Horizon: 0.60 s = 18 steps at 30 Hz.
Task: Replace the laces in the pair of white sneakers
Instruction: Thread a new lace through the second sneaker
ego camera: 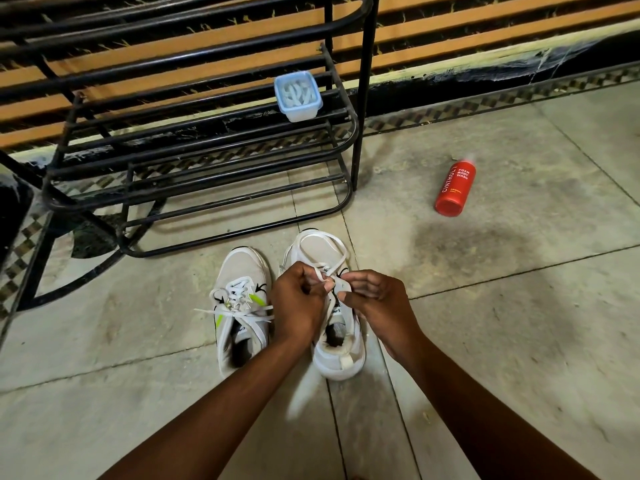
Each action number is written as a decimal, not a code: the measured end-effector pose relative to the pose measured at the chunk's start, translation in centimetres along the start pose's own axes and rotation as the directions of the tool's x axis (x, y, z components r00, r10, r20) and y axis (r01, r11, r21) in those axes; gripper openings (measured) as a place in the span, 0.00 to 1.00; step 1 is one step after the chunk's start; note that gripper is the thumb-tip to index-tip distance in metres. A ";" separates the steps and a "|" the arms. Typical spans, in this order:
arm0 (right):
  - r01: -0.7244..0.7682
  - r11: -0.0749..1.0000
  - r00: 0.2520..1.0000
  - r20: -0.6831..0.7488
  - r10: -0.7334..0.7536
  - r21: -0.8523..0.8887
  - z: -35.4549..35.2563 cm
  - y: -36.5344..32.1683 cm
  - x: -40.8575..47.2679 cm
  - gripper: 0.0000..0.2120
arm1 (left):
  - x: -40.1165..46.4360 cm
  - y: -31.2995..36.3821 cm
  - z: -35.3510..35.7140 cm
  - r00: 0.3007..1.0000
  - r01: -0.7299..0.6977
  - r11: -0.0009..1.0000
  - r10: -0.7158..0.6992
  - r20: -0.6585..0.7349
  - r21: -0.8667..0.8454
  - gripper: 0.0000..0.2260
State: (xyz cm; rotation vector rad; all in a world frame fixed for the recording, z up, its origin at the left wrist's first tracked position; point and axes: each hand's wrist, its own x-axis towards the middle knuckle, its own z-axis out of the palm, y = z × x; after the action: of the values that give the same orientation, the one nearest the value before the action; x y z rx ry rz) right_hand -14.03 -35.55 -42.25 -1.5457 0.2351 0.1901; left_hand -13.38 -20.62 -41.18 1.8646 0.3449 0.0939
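Note:
Two white sneakers stand side by side on the floor, toes pointing away from me. The left sneaker (239,306) has neon-green accents and a white lace threaded through it, its loose ends lying across the tongue. Over the right sneaker (341,355) my left hand (299,304) pinches a strand of white lace (323,247) near the eyelets. My right hand (372,299) holds the lace and tongue from the other side. A long loop of that lace lies over the toe. The eyelets are hidden under my fingers.
A black metal shoe rack (207,161) stands just beyond the sneakers. A small clear container with a blue rim (298,95), holding white laces, sits on its shelf. A red body-wash bottle (455,188) lies on the tiled floor to the right.

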 end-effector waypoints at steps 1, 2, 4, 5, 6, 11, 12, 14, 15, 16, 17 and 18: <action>-0.020 1.000 1.000 0.003 0.020 0.018 0.0 -0.1 0.0 0.10 | 0.1 0.0 0.0 1.000 -0.016 1.000 0.016 0.007 0.014 0.09; -0.046 0.998 0.999 0.013 0.046 0.045 0.0 -0.3 0.1 0.07 | 0.2 0.0 -0.1 0.999 -0.032 0.999 0.031 0.017 0.031 0.09; -0.088 0.996 0.995 0.050 0.086 0.029 0.0 -0.9 0.5 0.06 | 0.4 0.0 -0.1 0.998 -0.055 0.997 0.053 0.044 0.057 0.09; -0.072 0.997 0.995 0.063 0.075 -0.041 0.0 -1.2 0.9 0.08 | 0.4 0.0 -0.1 0.997 -0.058 0.996 0.055 0.056 0.064 0.09; -0.029 0.989 0.997 0.073 0.040 -0.143 0.1 -1.4 1.3 0.09 | 0.4 0.0 -0.1 0.997 -0.060 0.996 0.056 0.060 0.068 0.09; 0.166 0.852 0.986 0.076 -0.148 -0.497 1.4 -2.1 2.6 0.06 | 0.4 -0.3 0.0 0.998 -0.041 0.997 0.038 0.044 0.063 0.09; 0.164 0.840 0.986 0.069 -0.150 -0.517 1.4 -2.1 2.7 0.06 | 0.4 -0.3 -0.1 0.998 -0.037 0.998 0.035 0.044 0.058 0.09; 0.152 0.825 0.988 0.060 -0.142 -0.544 1.4 -2.1 2.8 0.07 | 0.5 -0.2 -0.4 0.998 -0.035 0.998 0.032 0.049 0.058 0.07; 0.148 0.814 0.989 0.059 -0.139 -0.562 1.5 -2.0 2.8 0.06 | 0.7 -0.2 -0.7 0.998 -0.031 0.997 0.028 0.053 0.066 0.07; 0.152 0.798 0.988 0.059 -0.145 -0.583 1.6 -1.8 2.7 0.05 | 0.7 -0.3 -0.8 0.998 -0.031 0.996 0.027 0.055 0.079 0.08; 0.165 0.778 0.985 0.063 -0.161 -0.607 1.7 -1.7 2.6 0.04 | 0.7 -0.3 -1.0 0.998 -0.042 0.994 0.037 0.048 0.104 0.10; 0.184 0.757 0.981 0.069 -0.182 -0.627 1.7 -1.6 2.7 0.03 | 0.6 -0.3 -1.3 0.997 -0.066 0.988 0.062 0.035 0.142 0.12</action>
State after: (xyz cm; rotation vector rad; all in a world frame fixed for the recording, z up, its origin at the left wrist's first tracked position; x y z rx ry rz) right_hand -11.00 -33.90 -41.42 -2.2332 0.0029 0.1194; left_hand -13.11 -19.20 -41.11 2.0177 0.2763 0.0862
